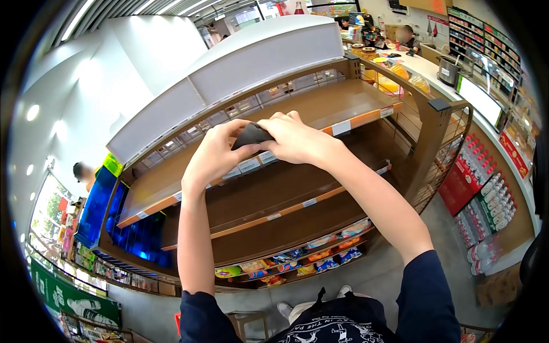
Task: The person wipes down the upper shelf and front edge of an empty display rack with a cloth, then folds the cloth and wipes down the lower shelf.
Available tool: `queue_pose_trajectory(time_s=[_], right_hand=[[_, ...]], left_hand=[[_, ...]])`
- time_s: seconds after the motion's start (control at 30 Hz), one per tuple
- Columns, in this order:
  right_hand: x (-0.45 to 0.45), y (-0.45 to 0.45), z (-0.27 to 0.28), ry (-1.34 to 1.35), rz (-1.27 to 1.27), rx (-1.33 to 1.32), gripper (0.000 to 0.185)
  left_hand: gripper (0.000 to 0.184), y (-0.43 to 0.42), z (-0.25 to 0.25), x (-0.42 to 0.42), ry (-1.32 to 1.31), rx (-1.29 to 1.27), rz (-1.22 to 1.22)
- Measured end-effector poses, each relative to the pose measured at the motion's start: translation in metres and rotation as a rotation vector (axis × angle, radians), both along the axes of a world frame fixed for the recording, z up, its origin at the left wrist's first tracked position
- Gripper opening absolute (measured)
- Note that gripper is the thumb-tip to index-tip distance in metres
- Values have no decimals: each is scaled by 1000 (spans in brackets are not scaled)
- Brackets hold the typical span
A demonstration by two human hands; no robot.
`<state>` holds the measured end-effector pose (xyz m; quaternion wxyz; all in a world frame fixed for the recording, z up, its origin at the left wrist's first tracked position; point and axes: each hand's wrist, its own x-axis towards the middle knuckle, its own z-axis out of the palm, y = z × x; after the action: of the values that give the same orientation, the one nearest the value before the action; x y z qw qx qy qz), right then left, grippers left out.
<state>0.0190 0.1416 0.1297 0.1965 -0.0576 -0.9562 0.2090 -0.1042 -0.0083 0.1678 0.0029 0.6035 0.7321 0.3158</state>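
Note:
My left hand (216, 150) and my right hand (296, 137) come together over the front edge of the upper brown shelf (320, 106). Between them is a small dark grey object (251, 136), soft-looking and rounded; its kind cannot be made out. The left thumb and fingers curl around its left side, while the right fingers close on its right end. Just below the hands, white price labels (249, 166) line the shelf's orange edge strip. A lower shelf (274, 197) runs beneath my forearms.
Bagged snacks (297, 264) fill the bottom shelves. A blue-wrapped section (97, 206) stands left. On the right are bottle packs (492, 200) and a counter (434, 80) with a person (407, 39) behind it. A stool (247, 323) stands near my feet.

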Motion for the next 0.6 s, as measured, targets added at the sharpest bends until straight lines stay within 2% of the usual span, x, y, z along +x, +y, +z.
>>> queue_pose_trajectory(time_s=[0.07, 0.13, 0.17, 0.23, 0.33, 0.37, 0.47, 0.6], right_hand=[[16, -2, -13, 205, -40, -107, 36], [35, 3, -24, 459, -19, -86, 40], [46, 7, -32, 463, -10, -90, 40], [68, 18, -49, 568, -194, 179, 44], [86, 34, -67, 549, -346, 319, 51], [88, 39, -70, 524, -377, 344, 51], [92, 50, -70, 490, -341, 307, 50], [86, 56, -71, 552, -286, 284, 43]], left_hand=[[28, 0, 7, -2, -81, -156, 1], [23, 2, 2, -5, -35, -162, 38], [22, 2, -2, -8, -5, -130, 45], [20, 4, -8, -16, 6, -97, 35], [20, 6, 0, -12, -24, -124, -17], [21, 6, 6, -6, -72, -189, 34], [24, 9, 11, -5, -143, -213, 42], [26, 16, 10, -7, -102, -242, 41]])
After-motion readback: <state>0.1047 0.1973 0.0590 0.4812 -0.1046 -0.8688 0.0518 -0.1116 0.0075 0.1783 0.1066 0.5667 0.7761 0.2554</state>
